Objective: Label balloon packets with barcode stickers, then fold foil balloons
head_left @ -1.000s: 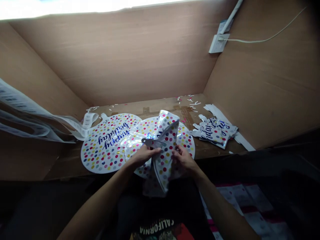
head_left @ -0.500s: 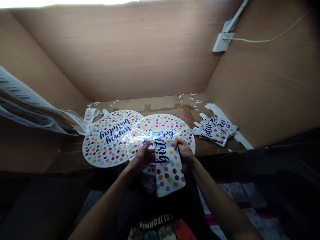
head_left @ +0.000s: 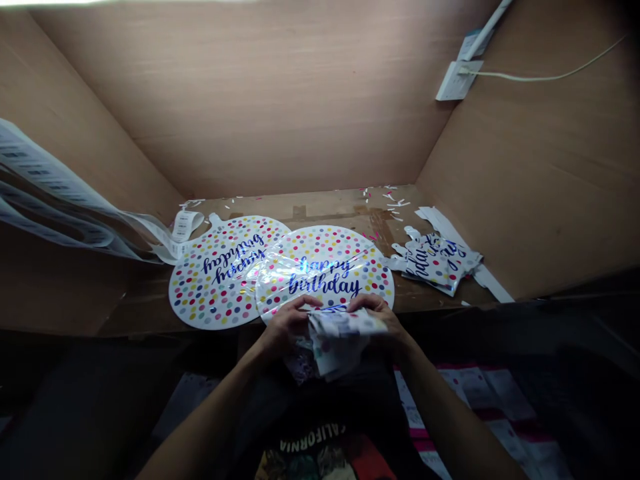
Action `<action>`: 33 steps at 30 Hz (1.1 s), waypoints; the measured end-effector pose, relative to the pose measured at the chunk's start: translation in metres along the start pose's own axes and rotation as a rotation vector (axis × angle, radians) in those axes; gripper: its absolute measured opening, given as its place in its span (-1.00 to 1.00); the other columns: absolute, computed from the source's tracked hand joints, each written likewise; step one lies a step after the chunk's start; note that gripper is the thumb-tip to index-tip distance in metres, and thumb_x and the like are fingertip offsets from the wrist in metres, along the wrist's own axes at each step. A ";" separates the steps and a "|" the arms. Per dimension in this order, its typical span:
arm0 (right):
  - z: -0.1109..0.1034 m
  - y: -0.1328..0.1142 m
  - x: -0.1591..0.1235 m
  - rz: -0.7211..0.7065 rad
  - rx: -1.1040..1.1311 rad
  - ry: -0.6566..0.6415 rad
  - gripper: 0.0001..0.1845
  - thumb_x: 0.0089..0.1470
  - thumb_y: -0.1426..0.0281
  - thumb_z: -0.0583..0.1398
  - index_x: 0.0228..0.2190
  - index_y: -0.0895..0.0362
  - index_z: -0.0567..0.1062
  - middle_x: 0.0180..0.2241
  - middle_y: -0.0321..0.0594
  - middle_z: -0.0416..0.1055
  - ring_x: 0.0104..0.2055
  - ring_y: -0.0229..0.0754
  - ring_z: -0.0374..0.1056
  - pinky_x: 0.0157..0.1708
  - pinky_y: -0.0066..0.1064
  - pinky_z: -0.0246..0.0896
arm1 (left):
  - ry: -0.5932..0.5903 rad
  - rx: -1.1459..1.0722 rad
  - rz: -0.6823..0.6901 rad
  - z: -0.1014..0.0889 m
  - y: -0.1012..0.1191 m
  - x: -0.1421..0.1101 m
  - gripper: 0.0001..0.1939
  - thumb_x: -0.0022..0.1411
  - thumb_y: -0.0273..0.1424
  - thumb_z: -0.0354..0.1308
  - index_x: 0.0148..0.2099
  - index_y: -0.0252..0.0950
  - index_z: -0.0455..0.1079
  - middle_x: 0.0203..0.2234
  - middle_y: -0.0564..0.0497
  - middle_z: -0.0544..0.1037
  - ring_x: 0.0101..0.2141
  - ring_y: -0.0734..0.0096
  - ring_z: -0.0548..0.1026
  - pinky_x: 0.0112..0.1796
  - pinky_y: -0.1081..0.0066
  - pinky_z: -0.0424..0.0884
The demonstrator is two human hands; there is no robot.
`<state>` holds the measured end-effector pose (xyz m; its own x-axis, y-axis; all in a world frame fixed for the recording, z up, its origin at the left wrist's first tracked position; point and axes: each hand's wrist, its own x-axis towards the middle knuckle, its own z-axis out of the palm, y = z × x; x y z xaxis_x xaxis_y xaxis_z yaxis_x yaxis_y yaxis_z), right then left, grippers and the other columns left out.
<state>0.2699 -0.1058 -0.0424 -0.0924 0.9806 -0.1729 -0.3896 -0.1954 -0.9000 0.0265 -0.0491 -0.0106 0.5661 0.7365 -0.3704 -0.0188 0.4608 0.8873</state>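
Observation:
In front of my body, both hands hold a folded foil balloon, white with coloured dots and partly blurred. My left hand grips its left side, and my right hand grips the right with the thumb and fingers closed. Just beyond them, a flat round foil balloon lettered "happy birthday" lies on the worktop. It overlaps a second flat dotted balloon whose lettering is upside down. Below my left hand, a shiny purplish bundle is too dark to make out.
Several folded dotted balloons lie in a pile at the right. Printed label strips hang along the left wall. Paper scraps litter the worktop's back. A socket box with a cable is on the right. White-and-pink packets lie below.
The balloon in my hands has been folded smaller: its long hanging flap has come up, and my hands sit lower. The lettering on the flat balloon behind now shows fully.

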 end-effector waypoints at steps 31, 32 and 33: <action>-0.204 -0.036 0.039 0.167 -1.662 0.912 -0.05 0.25 -0.28 -0.06 0.46 -0.05 0.03 0.47 0.15 -0.18 0.45 0.48 -0.23 0.26 0.47 -0.30 | -0.037 1.889 0.818 -0.051 -0.062 0.018 -0.32 0.38 -0.38 0.13 0.47 0.07 0.13 0.44 -0.02 0.20 0.39 -0.12 0.12 0.32 -0.09 -0.03; -0.207 -0.038 0.049 0.150 -1.669 0.910 -0.06 0.25 -0.27 -0.07 0.46 -0.05 0.03 0.47 0.14 -0.17 0.45 0.46 -0.22 0.28 0.44 -0.31 | -0.037 1.892 0.836 -0.054 -0.063 0.019 -0.33 0.38 -0.38 0.13 0.47 0.06 0.14 0.43 -0.02 0.21 0.39 -0.11 0.12 0.33 -0.08 -0.04; -0.211 -0.043 0.060 0.143 -1.674 0.895 -0.06 0.25 -0.28 -0.07 0.46 -0.05 0.03 0.48 0.12 -0.17 0.46 0.45 -0.23 0.30 0.41 -0.32 | -0.038 1.884 0.857 -0.056 -0.063 0.020 -0.34 0.38 -0.37 0.14 0.46 0.05 0.16 0.42 -0.01 0.23 0.39 -0.10 0.12 0.33 -0.08 -0.05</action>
<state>0.4744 -0.0348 -0.0986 0.6091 0.7872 0.0963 0.7889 -0.5888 -0.1763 -0.0072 -0.0363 -0.0894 0.8883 0.4219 0.1817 0.4388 -0.8963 -0.0640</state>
